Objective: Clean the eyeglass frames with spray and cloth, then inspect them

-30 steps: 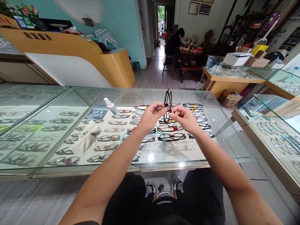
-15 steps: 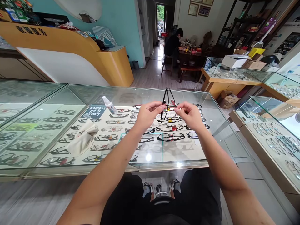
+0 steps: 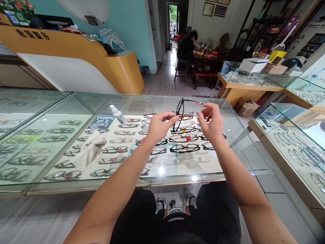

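Note:
My left hand (image 3: 160, 127) pinches a pair of black eyeglasses (image 3: 182, 101) between thumb and fingers, above the glass display case (image 3: 142, 175). One temple of the glasses stretches out to the right and bears a small red mark near its tip. Close to that tip is my right hand (image 3: 212, 123), its thumb and fingers apart with nothing between them. Under the glass lie rows of eyeglasses (image 3: 184, 148), some with red or yellow tags. A crumpled pale cloth (image 3: 90, 150) and a white spray bottle (image 3: 118, 114) are on the left of the case.
A dark blue card (image 3: 103, 122) is near the bottle. Another glass case (image 3: 291, 149) stands at the right, with cardboard boxes (image 3: 247, 110) on the floor beyond. A yellow counter (image 3: 124, 71) is at the far left. A person (image 3: 186, 49) sits at a back table.
My right hand has let go of the eyeglasses and moved right, its fingers opening. The glasses have turned in my left hand, so one temple now points right.

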Demonstrator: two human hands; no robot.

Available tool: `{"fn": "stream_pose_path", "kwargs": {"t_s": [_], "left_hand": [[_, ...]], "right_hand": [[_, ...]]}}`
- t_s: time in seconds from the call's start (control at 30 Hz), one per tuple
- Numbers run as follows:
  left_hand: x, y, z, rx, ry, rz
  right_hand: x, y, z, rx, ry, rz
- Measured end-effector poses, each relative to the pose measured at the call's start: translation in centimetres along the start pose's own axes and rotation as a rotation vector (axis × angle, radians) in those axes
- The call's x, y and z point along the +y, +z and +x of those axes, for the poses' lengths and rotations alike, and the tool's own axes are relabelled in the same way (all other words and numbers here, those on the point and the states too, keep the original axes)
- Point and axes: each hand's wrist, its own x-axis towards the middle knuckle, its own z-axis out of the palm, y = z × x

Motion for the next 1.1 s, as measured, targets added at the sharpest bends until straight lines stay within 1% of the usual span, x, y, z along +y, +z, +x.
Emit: {"fn": "stream_pose_path", "kwargs": {"t_s": [0.13, 0.17, 0.23, 0.33, 0.43, 0.53, 0.6, 0.7, 0.8, 0.87, 0.97, 1.03, 1.1], "left_hand": [[0.0, 0.2, -0.2, -0.039, -0.022, -0.029], [0.1, 0.3, -0.2, -0.044, -0.026, -0.031], [0.2, 0.4, -0.3, -0.040, -0.030, -0.028], [0.4, 0.5, -0.3, -0.017, -0.040, -0.027], [0.3, 0.4, -0.2, 0.013, -0.038, -0.019], [0.2, 0.4, -0.2, 0.064, -0.052, -0.029], [0.3, 0.3, -0.1, 0.119, -0.080, -0.081], [0.5, 0.0, 0.2, 0.233, -0.101, -0.205], [0.5, -0.4, 0.6, 0.347, -0.068, -0.295], [0.5, -0.4, 0.8, 0.392, -0.033, -0.308], [0.4, -0.1, 0.6, 0.375, 0.027, -0.261], [0.4, 0.2, 0.1, 0.335, 0.089, -0.190], [0.6, 0.7, -0.5, 0.277, 0.134, -0.130]], "right_hand": [[-0.6, 0.8, -0.9, -0.266, -0.189, -0.049], [-0.7, 0.9, -1.0, -0.308, -0.211, -0.074], [-0.9, 1.0, -1.1, -0.341, -0.220, -0.124], [-0.8, 1.0, -0.9, -0.333, -0.187, -0.156], [-0.5, 0.9, -0.7, -0.293, -0.146, -0.162], [0.0, 0.9, -0.6, -0.247, -0.142, -0.189], [0.2, 0.7, -0.5, -0.233, -0.144, -0.224], [0.6, 0.5, -0.4, -0.253, -0.109, -0.277], [0.7, 0.5, -0.4, -0.289, -0.053, -0.306], [0.4, 0.5, -0.6, -0.295, -0.049, -0.302], [-0.5, 0.7, -0.8, -0.249, -0.091, -0.272], [-1.3, 0.9, -1.0, -0.223, -0.125, -0.202], [-2.0, 1.2, -1.2, -0.240, -0.147, -0.093]]}}
